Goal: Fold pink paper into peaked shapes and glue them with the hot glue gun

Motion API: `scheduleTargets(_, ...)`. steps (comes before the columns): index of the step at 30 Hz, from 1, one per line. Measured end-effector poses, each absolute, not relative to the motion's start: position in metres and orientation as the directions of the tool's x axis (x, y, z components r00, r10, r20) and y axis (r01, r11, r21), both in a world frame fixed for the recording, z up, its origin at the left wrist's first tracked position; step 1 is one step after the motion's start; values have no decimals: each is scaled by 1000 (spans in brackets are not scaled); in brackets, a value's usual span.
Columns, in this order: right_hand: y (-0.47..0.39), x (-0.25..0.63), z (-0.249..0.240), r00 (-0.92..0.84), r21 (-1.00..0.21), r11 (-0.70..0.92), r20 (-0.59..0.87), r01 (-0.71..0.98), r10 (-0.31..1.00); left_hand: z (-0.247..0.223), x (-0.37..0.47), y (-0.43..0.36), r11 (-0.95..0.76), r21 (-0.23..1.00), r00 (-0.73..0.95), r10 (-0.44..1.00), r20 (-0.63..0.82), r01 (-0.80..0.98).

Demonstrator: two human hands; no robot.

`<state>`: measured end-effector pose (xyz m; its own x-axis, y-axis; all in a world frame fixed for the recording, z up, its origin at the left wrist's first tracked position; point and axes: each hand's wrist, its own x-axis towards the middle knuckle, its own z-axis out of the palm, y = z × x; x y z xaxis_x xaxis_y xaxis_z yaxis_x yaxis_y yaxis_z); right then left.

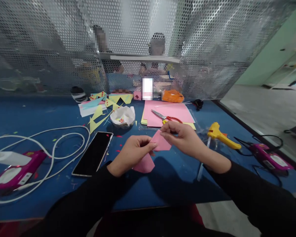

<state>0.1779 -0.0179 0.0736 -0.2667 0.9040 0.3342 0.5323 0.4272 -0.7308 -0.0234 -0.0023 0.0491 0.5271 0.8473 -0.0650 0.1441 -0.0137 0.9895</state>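
Between my two hands is a folded pink paper piece (162, 143), held above the blue table. My left hand (134, 149) pinches its left edge between thumb and fingers. At its upper edge, the thumb and fingertips of my right hand (179, 135) close on the paper. A second pink paper piece (144, 164) shows just below my left hand; whether it is joined to the first I cannot tell. Beyond my hands, red-handled scissors (160, 115) lie on a stack of pink and yellow paper (180, 110).
A yellow glue gun (222, 136) stands at right near a magenta power strip (271, 159). On the left lie a phone (92, 154), a white cable (53, 154) and another magenta strip (19, 171). Paper scraps (97, 120) surround a lined bowl (123, 117). Behind a perforated screen (138, 19) sit two people.
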Motion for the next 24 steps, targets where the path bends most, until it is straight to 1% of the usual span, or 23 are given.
scheduleTargets(2,-8,176,70,-295,-721,423,306,549,905,46,-27,-5,71,992,491,864,-113,102)
scheduleTargets(4,3,174,65,-317,-669,446,315,595,895,45,-30,-6,121,990,468,873,-140,70)
scheduleTargets(8,35,165,52,-335,-498,503,392,706,857,47,-35,-4,201,980,424,888,-179,-6)
scheduleTargets(11,64,145,45,-427,-371,567,395,735,813,49,-37,-4,256,962,481,858,-182,-92)
scheduleTargets(14,90,115,44,-553,-237,648,364,724,750,48,-39,-3,273,952,565,811,-150,-139)
scheduleTargets(18,111,80,46,-691,-107,743,301,661,658,45,-40,-1,279,950,585,798,-149,-138)
scheduleTargets(21,117,66,45,-739,-37,769,254,638,624,44,-41,-1,289,945,579,801,-152,-152)
scheduleTargets(24,119,60,43,-741,12,761,235,649,629,46,-40,-2,320,934,600,782,-167,-158)
